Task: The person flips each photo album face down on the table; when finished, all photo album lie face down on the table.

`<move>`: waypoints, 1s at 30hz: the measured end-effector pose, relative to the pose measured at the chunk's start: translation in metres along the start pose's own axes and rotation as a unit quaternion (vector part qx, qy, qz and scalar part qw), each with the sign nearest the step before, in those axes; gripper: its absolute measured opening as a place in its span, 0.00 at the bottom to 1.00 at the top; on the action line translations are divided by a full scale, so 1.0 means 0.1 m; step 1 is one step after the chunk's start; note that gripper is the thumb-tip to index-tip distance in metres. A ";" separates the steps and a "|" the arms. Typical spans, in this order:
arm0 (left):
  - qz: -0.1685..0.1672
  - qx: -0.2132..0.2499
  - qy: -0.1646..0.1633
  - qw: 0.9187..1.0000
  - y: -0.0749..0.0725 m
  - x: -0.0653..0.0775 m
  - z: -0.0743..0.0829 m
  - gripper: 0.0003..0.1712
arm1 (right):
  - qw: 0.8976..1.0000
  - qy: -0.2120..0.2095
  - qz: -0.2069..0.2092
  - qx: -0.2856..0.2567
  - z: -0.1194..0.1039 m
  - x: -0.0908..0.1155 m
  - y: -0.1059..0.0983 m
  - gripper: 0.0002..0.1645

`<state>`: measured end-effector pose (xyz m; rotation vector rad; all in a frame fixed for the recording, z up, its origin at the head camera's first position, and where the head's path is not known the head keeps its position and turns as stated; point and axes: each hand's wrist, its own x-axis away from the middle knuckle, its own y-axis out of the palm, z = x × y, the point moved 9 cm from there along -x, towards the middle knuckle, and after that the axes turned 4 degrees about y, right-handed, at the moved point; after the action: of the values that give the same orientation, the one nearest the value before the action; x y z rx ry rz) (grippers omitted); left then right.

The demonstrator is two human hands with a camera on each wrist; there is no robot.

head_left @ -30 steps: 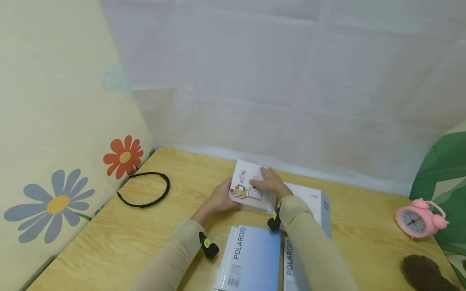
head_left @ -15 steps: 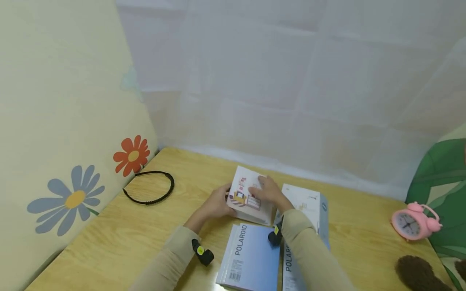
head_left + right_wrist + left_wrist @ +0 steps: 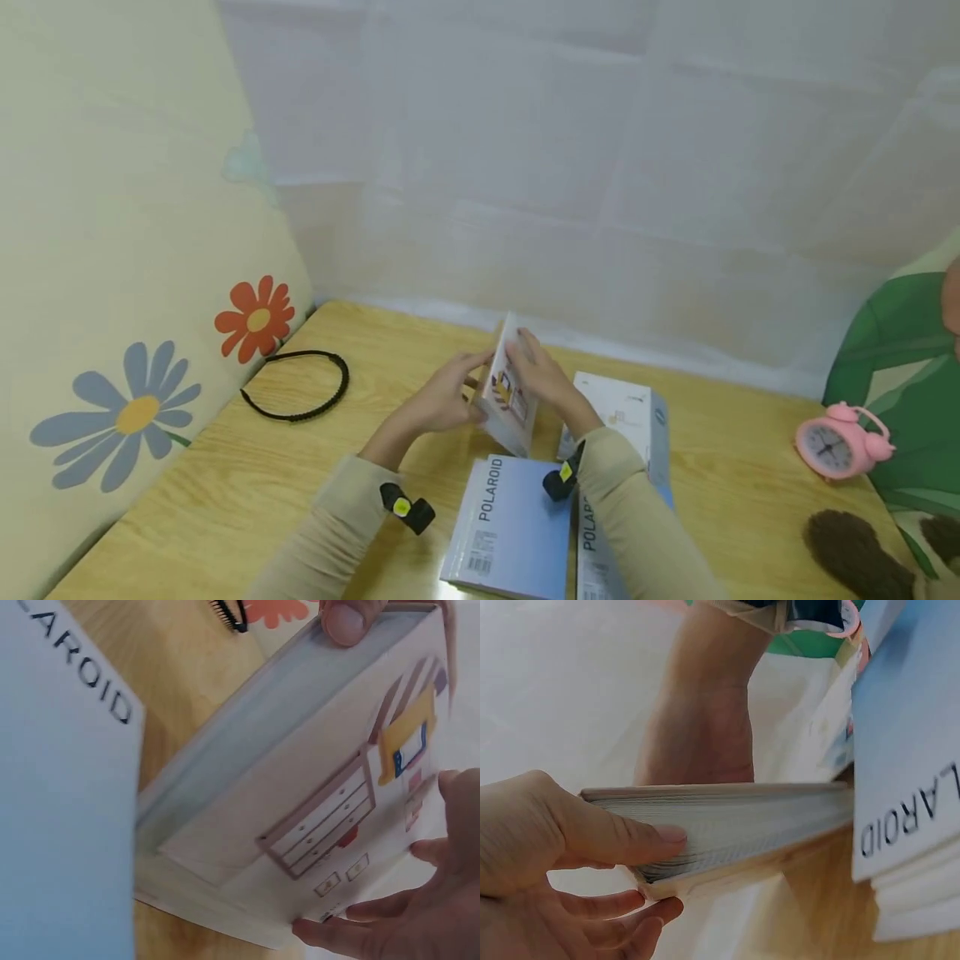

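A small thick book (image 3: 504, 398) with an illustrated white cover stands tilted, nearly edge-on in the head view, behind the blue POLAROID volume (image 3: 525, 525). My left hand (image 3: 442, 396) grips its left side; in the left wrist view the thumb lies over the page edges (image 3: 742, 825) and the other fingers are under the cover. My right hand (image 3: 546, 375) touches the front cover with spread fingers. In the right wrist view those fingertips (image 3: 315, 930) lie along the cover's edge, beside the printed drawers and awning.
A second POLAROID volume (image 3: 592, 550) lies partly under the right sleeve, near a white-and-grey book (image 3: 633, 408). A black braided headband (image 3: 341, 392) lies on the left. A pink alarm clock (image 3: 832, 446) and a brown furry thing (image 3: 855, 550) are on the right.
The book has turned from showing its cover broadly to standing almost edge-on. My left hand has shifted slightly left, its thumb now at the pages, while my right hand stays against the cover.
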<state>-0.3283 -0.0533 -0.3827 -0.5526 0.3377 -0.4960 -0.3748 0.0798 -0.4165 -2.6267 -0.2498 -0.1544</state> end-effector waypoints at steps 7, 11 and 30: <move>-0.045 -0.128 0.064 0.989 0.16 -0.09 0.33 0.47 | 0.995 -0.005 -0.017 -0.098 0.00 0.02 -0.19 0.42; -0.052 -0.155 0.078 0.983 0.24 -0.11 0.39 0.46 | 0.994 -0.005 -0.012 -0.112 0.04 0.03 -0.26 0.43; -0.092 0.076 0.053 0.991 0.76 -0.14 -0.46 0.46 | 0.986 0.022 -0.017 -0.167 0.20 0.01 -0.31 0.42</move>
<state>-0.3331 -0.0090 -0.4604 -0.4114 0.3476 -0.7256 -0.3786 0.1163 -0.4192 -2.9476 -0.2732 -0.2868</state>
